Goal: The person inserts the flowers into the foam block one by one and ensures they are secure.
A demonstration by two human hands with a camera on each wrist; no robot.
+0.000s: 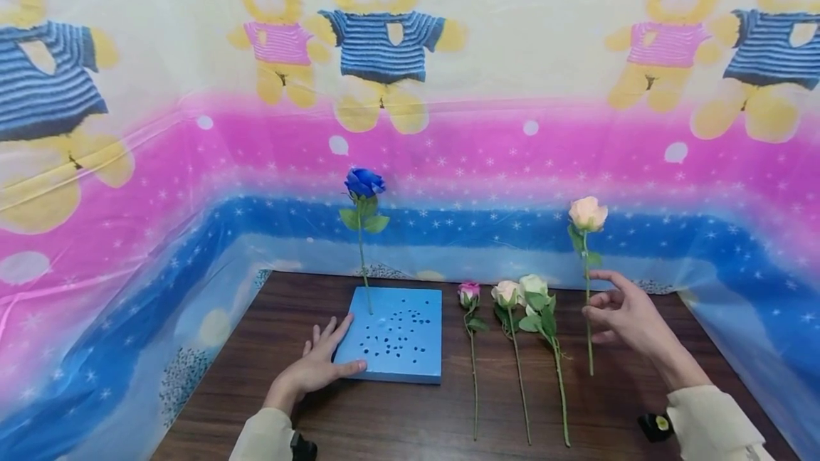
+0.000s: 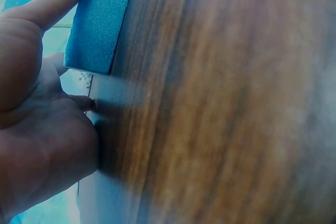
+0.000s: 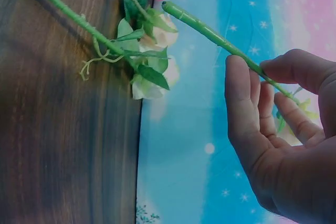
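My right hand (image 1: 631, 319) pinches the stem of a pale peach artificial rose (image 1: 588, 215) between thumb and fingers. The rose is upright in the head view, its bare stem end (image 3: 173, 9) pointing away from the hand in the right wrist view. With fingers spread, my left hand (image 1: 314, 365) rests against the left side and front corner of a blue foam block (image 1: 410, 365), which has many small holes in its top. A blue rose (image 1: 365, 182) stands upright in the block near its back left.
Right of the block lie a pink rose (image 1: 470, 293), a cream rose (image 1: 507, 293) and a whitish rose (image 1: 533, 286), stems toward the near edge of the dark wooden table (image 1: 384, 422). A bear-printed cloth (image 1: 474, 183) hangs behind and at the sides.
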